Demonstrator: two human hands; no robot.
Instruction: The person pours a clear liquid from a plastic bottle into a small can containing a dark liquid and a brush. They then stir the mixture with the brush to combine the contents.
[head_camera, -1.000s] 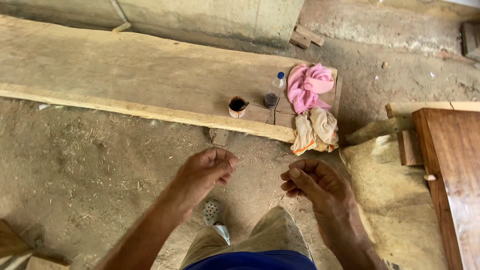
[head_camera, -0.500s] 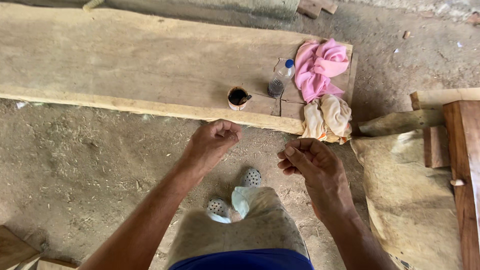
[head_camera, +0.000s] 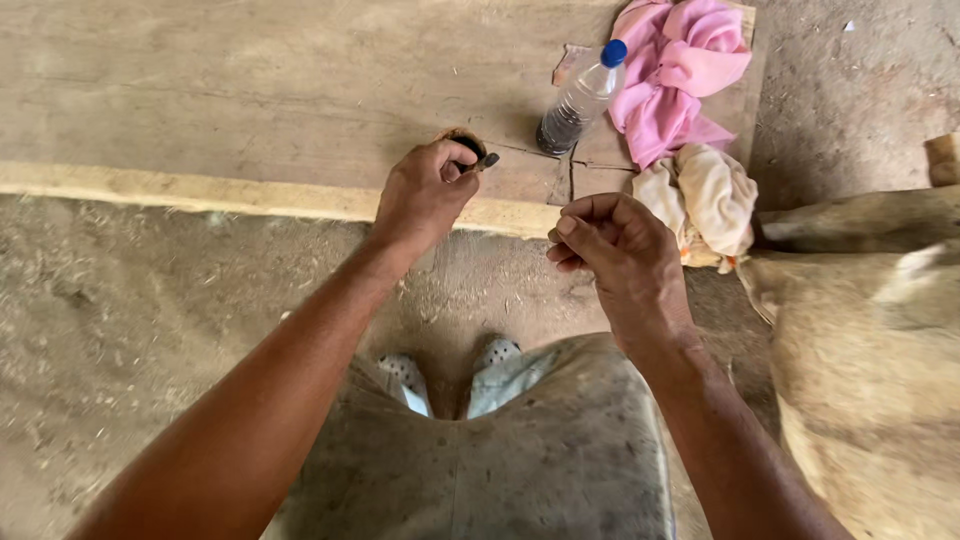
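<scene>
My left hand (head_camera: 425, 195) reaches over the edge of a wide wooden plank (head_camera: 250, 90), its fingers pinched on a small dark stick-like object (head_camera: 486, 160). The hand covers most of a small brown cup (head_camera: 460, 138) on the plank. My right hand (head_camera: 615, 255) hovers to the right, just off the plank edge. Its fingers are curled shut, and I cannot make out anything in them. A clear plastic bottle (head_camera: 580, 100) with a blue cap lies just beyond both hands.
A pink cloth (head_camera: 680, 75) and a cream cloth (head_camera: 705, 200) lie on the plank's right end. A tan sack-like sheet (head_camera: 870, 350) covers the ground at right. Below are my trouser legs and pale shoes (head_camera: 495, 355) on a dirt floor (head_camera: 130, 300).
The view has closed in on the plank. My left hand moved forward onto the cup and now pinches the dark object. My right hand rose slightly, still curled.
</scene>
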